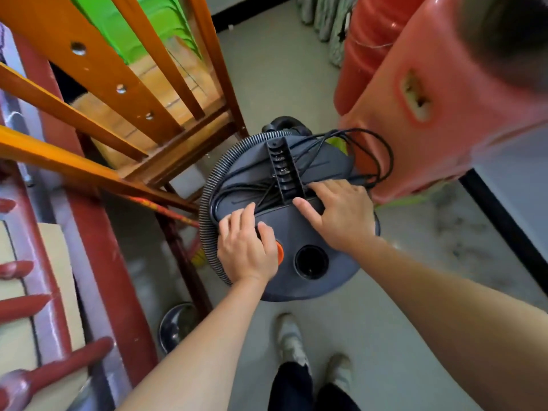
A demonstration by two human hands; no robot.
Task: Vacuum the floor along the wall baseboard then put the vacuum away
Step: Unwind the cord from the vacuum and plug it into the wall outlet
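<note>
The vacuum (296, 232), one round dark-grey canister seen from above, stands on the floor (400, 336) in a narrow gap between a wooden chair frame (142, 93) on the left and a stack of red plastic stools (430, 120) on the right. This looks like its storage corner, so the vacuuming seems done and the putting-away is in hand. One ribbed grey hose (204, 209) is wrapped round the canister's left side, probably so that it stays compact. One black cord (384, 161) lies in several loose loops over the lid and round the single ribbed carry handle (283, 170), with some loops spilling off toward the stools. Both hands rest on the lid. The left hand (247, 247) lies palm down with its fingers (237, 221) nearly straight, reaching onto the cord, and its thumb beside the one orange button (280, 253). The right hand (338, 212) is spread flat, its fingers (305, 209) released and pressing by the handle's foot. Neither hand grips anything, as far as can be seen. They seem to be holding the cord down or steadying the canister as it is pushed in. One open round port (311, 261) faces up near the front. Nearer the camera are two pale shoes (289, 339), and one metal bowl (175, 324) sits under a red rack (98, 232).
</note>
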